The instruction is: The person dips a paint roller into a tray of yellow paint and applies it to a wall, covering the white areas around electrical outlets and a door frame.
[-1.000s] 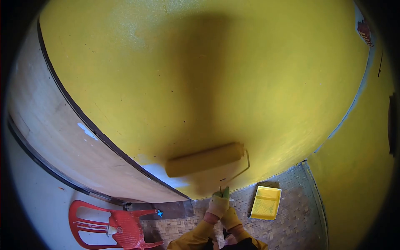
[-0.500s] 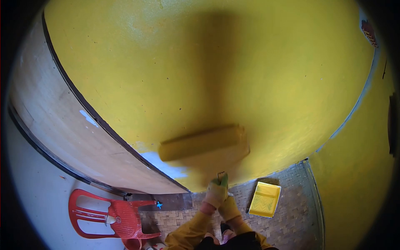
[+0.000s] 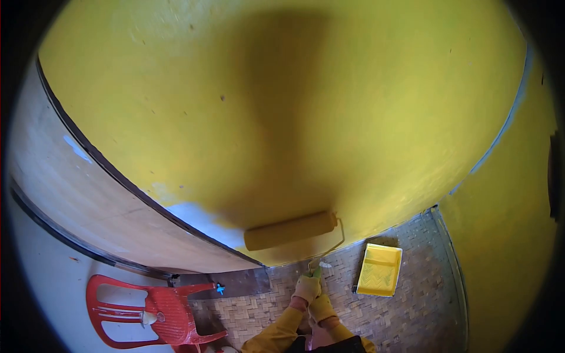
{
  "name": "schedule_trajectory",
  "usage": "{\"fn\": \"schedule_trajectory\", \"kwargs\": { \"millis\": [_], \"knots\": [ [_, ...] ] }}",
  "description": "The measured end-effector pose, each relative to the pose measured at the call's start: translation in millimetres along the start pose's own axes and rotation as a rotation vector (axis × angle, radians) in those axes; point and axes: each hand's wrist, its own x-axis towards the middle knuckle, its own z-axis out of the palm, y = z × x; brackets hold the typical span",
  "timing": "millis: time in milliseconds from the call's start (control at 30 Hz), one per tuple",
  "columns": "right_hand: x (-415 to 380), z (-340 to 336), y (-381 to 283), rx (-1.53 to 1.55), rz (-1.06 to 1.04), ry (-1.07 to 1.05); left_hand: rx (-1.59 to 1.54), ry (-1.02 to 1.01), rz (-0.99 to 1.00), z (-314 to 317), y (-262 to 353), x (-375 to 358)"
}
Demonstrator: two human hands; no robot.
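Note:
A paint roller (image 3: 291, 230) with a yellow-coated sleeve lies against the lower part of the yellow wall (image 3: 400, 117). Its bent wire frame comes down to a green handle. My left hand (image 3: 307, 288), in a pale paint-stained glove, is closed round the handle near the wire. Just below and to the right, my right hand (image 3: 321, 308), in a yellowish glove, is closed at the handle's lower end, which is mostly hidden by the fingers. A yellow paint tray (image 3: 379, 270) with wet yellow paint rests on the floor to the right of my hands.
A red plastic chair (image 3: 170, 315) stands at lower left, with a pale object on it. Near its leg is a small blue item (image 3: 220, 289). A dark-edged wooden panel (image 3: 118, 182) borders the wall's left side. Woven matting (image 3: 247, 315) covers the floor.
The roller has moved down the wall towards the floor, with both hands still on its handle. My view has shifted slightly, and the roller now looks sharper.

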Motion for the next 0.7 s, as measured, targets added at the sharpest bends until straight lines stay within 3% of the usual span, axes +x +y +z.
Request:
{"fn": "schedule_trajectory", "kwargs": {
  "millis": [33,167,233,300,333,400,467,533,600,667,700],
  "knots": [
    [-3,9,7,-0.003,0.010,0.003,-0.524,-0.148,-0.612,6,-9,0],
    [-9,36,31,-0.066,-0.007,-0.026,-0.529,-0.123,-0.572,20,-36,0],
    [-11,13,11,-0.058,0.052,-0.013,-0.311,-0.077,0.009,19,-47,1],
    [1,-18,-11,-0.029,-0.181,0.110,0.366,0.191,0.585,1,-5,3],
    [10,-30,-19,-0.084,-0.238,0.119,0.365,0.192,0.586,-8,20,3],
    [32,-35,-21,-0.139,-0.308,0.132,0.031,0.065,0.330,-25,57,10],
    [60,-23,-10,-0.017,-0.153,0.043,-0.030,0.126,0.361,-26,57,30],
    [75,-12,-3,0.015,-0.165,0.109,-0.092,0.198,0.395,-21,42,43],
    [86,9,9,0.060,-0.190,0.176,0.612,0.441,0.814,-18,16,50],
    [75,45,43,-0.068,-0.207,0.069,0.347,0.338,0.661,8,-48,58],
    [69,64,60,-0.066,-0.234,0.077,0.156,0.260,0.456,21,-72,58]
  ]
}}
